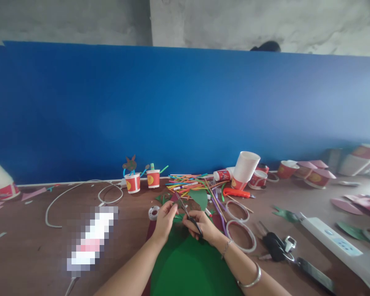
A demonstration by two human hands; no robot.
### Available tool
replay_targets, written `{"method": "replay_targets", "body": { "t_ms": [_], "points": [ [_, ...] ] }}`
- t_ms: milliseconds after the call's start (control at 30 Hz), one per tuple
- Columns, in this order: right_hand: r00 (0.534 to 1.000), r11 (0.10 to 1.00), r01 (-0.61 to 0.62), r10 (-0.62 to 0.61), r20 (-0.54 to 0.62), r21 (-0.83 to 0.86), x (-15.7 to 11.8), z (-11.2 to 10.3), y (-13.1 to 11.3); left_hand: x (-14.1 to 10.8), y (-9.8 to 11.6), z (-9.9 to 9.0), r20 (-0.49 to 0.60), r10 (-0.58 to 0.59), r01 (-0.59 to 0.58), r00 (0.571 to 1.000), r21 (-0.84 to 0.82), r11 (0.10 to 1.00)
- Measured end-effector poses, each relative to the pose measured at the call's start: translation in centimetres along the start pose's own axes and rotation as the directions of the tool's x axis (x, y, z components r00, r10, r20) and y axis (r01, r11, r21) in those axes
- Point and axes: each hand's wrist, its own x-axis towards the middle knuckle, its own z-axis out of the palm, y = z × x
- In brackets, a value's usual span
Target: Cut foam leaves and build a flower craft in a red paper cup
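My right hand [205,227] is closed around the dark handles of a pair of scissors [183,204], its blades pointing up and to the left. Beside the blades, my left hand [166,220] is closed in a pinch at thumb and forefinger. What it pinches is too small to make out, though bits of green paper show near the fingertips. Under both wrists lies a large green sheet of paper [191,267], over a dark red one. A cut green paper piece [199,199] rests just beyond the scissors.
Colourful sticks [185,181], a roll of clear tape [153,212], tape rings [241,236] and an orange utility knife [237,193] lie around. Stacked paper cups [246,168] and decorated cups [132,183] stand before a blue partition [172,107]. Keys [276,245] and a power strip [329,236] are right.
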Motion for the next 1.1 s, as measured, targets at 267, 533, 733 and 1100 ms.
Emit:
{"method": "replay_targets", "body": {
  "t_ms": [267, 533, 733, 1100],
  "points": [
    [1.000, 1.000, -0.010, 0.010, 0.007, 0.002, -0.15, 0.01, -0.27, -0.05, -0.07, -0.08, -0.004, 0.006, -0.006, 1.000, 0.010, 1.000],
    [1.000, 1.000, -0.002, 0.002, 0.023, -0.005, -0.08, -0.06, -0.16, 0.11, -0.22, -0.16, -0.032, 0.005, -0.005, 0.999, 0.017, 1.000],
    [1.000, 1.000, -0.007, 0.007, 0.029, -0.014, -0.07, -0.12, -0.06, 0.07, -0.04, -0.18, -0.038, 0.005, -0.004, 0.999, 0.027, 1.000],
    [0.999, 1.000, -0.001, 0.001, 0.041, 0.010, 0.02, -0.24, 0.31, -0.10, 0.18, -0.05, -0.005, -0.004, 0.005, 1.000, 0.036, 0.999]
  ]
}}
